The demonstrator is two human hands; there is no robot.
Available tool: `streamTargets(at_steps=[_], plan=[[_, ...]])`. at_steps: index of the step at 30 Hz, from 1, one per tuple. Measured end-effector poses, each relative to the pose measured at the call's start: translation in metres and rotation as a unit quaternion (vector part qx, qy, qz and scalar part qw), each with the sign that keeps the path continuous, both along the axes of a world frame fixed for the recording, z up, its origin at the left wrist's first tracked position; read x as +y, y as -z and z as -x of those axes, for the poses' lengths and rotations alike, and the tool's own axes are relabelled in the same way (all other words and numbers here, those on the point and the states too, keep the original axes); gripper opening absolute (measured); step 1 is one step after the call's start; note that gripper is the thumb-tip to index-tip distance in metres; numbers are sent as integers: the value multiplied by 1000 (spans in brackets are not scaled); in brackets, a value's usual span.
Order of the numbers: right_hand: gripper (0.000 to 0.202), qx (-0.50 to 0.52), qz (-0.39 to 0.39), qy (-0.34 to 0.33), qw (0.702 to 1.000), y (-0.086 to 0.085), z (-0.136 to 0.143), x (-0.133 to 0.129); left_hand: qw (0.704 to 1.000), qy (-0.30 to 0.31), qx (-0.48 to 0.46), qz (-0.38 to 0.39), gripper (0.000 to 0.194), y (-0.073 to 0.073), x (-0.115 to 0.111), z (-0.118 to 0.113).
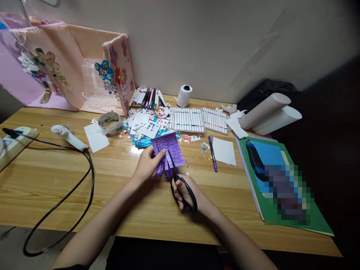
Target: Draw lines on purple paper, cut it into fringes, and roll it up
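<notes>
A purple paper (174, 148) with dark wavy lines is held above the table, its lower edge cut into strips. My left hand (147, 163) pinches its left side, thumb on top. My right hand (188, 189) is closed round the handles of black scissors (192, 198), fingers through the loops. The blades are parted and point up and away, over the paper's lower middle, beside a slit. Right of the paper lie a purple marker (213, 153) and a white paper square (224, 151).
Behind the purple paper are paper scraps (143, 125), marker trays (188, 120) and a thread cone (184, 96). Left stand a tape roll (110, 123), a glue gun (70, 138) with a looping black cable and a pink box (92, 41). Green sheets (315, 217) lie right.
</notes>
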State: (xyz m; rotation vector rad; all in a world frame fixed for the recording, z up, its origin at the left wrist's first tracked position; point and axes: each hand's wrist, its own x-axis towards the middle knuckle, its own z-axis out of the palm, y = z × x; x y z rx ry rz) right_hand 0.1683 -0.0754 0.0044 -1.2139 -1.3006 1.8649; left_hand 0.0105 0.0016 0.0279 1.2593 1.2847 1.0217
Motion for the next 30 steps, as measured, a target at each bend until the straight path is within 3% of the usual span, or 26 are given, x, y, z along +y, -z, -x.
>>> streamTargets(at_steps=[6, 14, 18, 23, 30], plan=[[71, 2, -38, -31, 999, 2, -4, -4, 999, 26, 18, -13, 23, 5, -2, 1], [67, 38, 31, 14, 999, 15, 7, -5, 1000, 26, 3, 14, 25, 3, -3, -2], [66, 45, 58, 28, 997, 12, 10, -5, 1000, 19, 1, 16, 25, 1, -3, -2], [71, 28, -2, 23, 999, 6, 7, -7, 998, 46, -15, 37, 26, -4, -7, -6], [71, 6, 47, 58, 997, 4, 13, 0, 997, 50, -26, 48, 27, -4, -10, -8]])
